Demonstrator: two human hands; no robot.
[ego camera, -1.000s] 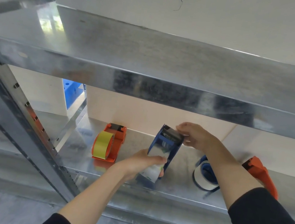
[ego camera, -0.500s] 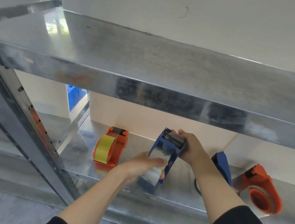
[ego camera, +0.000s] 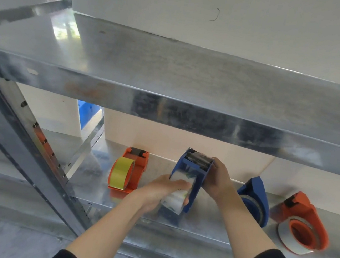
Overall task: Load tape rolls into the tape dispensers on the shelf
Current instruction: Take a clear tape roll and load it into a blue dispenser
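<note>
The blue dispenser [ego camera: 198, 176] is on the lower shelf [ego camera: 206, 219], at 6 o'clock in the view. The left hand [ego camera: 162, 190] curls its fingers round the clear roll [ego camera: 173, 202] at the dispenser's near end. The right hand [ego camera: 218, 179] grasps its far, cutter end. At its 9 o'clock is an orange dispenser [ego camera: 139, 164] with a yellow roll [ego camera: 120, 174]. At its 3 o'clock are a second blue dispenser [ego camera: 257, 193] and then a second orange dispenser [ego camera: 305, 215].
</note>
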